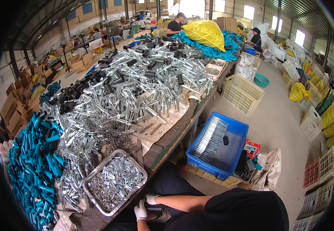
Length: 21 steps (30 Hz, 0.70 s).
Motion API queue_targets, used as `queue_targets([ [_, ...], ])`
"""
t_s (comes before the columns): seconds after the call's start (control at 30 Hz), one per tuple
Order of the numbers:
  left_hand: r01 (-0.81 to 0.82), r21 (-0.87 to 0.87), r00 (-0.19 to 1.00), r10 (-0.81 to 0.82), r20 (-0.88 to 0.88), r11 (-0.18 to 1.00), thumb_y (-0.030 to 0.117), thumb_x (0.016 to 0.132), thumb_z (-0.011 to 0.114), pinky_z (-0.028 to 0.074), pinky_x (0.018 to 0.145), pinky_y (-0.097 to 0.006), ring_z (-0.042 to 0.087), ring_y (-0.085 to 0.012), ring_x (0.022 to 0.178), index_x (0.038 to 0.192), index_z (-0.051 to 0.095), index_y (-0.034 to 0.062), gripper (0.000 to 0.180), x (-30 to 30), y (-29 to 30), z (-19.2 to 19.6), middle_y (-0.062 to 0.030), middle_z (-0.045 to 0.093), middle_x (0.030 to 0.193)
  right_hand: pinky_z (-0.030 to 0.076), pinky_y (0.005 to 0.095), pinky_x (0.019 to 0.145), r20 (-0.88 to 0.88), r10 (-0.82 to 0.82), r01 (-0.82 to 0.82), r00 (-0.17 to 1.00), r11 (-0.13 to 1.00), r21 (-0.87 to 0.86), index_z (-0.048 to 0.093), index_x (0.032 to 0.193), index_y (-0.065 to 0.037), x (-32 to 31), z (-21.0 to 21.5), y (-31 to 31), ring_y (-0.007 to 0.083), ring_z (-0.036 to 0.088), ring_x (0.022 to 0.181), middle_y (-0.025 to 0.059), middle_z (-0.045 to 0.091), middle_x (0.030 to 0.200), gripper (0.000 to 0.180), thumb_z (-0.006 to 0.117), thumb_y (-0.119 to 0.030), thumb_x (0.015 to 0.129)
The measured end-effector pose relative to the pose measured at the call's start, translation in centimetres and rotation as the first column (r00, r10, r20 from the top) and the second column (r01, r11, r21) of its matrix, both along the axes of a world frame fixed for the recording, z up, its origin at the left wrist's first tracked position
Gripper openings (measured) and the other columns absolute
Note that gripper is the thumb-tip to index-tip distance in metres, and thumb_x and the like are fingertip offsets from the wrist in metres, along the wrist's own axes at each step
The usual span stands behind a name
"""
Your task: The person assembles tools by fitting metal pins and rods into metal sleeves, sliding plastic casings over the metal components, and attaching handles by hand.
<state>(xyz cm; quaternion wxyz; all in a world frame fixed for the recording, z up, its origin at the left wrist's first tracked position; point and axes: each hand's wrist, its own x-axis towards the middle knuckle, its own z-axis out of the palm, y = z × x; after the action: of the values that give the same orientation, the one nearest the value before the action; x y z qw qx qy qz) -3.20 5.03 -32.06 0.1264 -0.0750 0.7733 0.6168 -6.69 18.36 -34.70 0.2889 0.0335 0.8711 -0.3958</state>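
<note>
My left hand (140, 211), in a white glove, is low at the table's front edge and grips a short black tube (156, 208). My right hand (151, 199), also gloved, closes on the same tube from above, its forearm reaching in from the right. Just left of and above the hands sits a metal tray (96, 178) filled with small silver sleeves. Beyond it a big heap of silver metal tubes (136, 88) covers the table, with black tubes (72, 94) at its far left and teal plastic sleeves (34, 165) along the left side.
On the floor to my right stands a blue crate (234, 154) holding metal rods, with a cream basket (242, 92) farther off. A yellow sack (205, 34) lies on the far end of the table. Other people work at the back. Crates and cardboard boxes line both walls.
</note>
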Motion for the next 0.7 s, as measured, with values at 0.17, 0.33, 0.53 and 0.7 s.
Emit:
queue_targets([
  [0.17, 0.007, -0.012, 1.000, -0.007, -0.017, 1.000, 0.025, 0.093, 0.052, 0.048, 0.084, -0.037, 0.066, -0.0261, 0.091, 0.100, 0.067, -0.0092, 0.038, 0.0, 0.0, -0.1, -0.0203, 0.071, 0.095, 0.048, 0.0409, 0.089, -0.006, 0.010, -0.010, 1.000, 1.000, 0.009, 0.070, 0.111, -0.005, -0.1, -0.3, 0.1, 0.0310, 0.064, 0.107, 0.0187, 0.067, 0.114, 0.039, 0.054, -0.034, 0.090],
  [0.33, 0.018, -0.042, 1.000, -0.020, -0.025, 0.999, 0.025, 0.094, 0.052, 0.048, 0.085, -0.038, 0.067, -0.0289, 0.093, 0.101, 0.067, -0.0094, 0.039, 0.0, 0.1, 0.5, -0.0218, 0.071, 0.097, 0.049, 0.0415, 0.088, -0.007, -0.003, 0.003, 1.000, 1.000, -0.005, 0.070, 0.111, -0.006, 0.0, -0.2, 0.1, 0.0312, 0.064, 0.106, 0.0191, 0.067, 0.113, 0.039, 0.054, -0.035, 0.090],
  [0.53, 0.042, -0.022, 0.998, -0.041, 0.046, 0.999, 0.025, 0.093, 0.052, 0.045, 0.091, -0.035, 0.062, -0.0236, 0.100, 0.108, 0.065, -0.0118, 0.042, 0.2, 0.4, 2.3, -0.0175, 0.069, 0.107, 0.049, 0.0420, 0.086, -0.045, 0.009, -0.010, 0.999, 1.000, -0.005, 0.070, 0.109, -0.003, 0.0, -0.4, 0.2, 0.0332, 0.065, 0.105, 0.0204, 0.068, 0.111, 0.040, 0.053, -0.033, 0.088],
  [0.7, 0.052, -0.042, 0.997, -0.049, 0.061, 0.998, 0.025, 0.093, 0.053, 0.044, 0.093, -0.036, 0.061, -0.0259, 0.104, 0.111, 0.063, -0.0125, 0.043, 0.2, 0.7, 3.2, -0.0202, 0.067, 0.110, 0.048, 0.0420, 0.091, -0.015, 0.035, -0.035, 0.999, 0.999, 0.008, 0.069, 0.112, -0.004, -0.3, -0.9, 0.2, 0.0325, 0.063, 0.109, 0.0203, 0.066, 0.116, 0.043, 0.053, -0.037, 0.090],
])
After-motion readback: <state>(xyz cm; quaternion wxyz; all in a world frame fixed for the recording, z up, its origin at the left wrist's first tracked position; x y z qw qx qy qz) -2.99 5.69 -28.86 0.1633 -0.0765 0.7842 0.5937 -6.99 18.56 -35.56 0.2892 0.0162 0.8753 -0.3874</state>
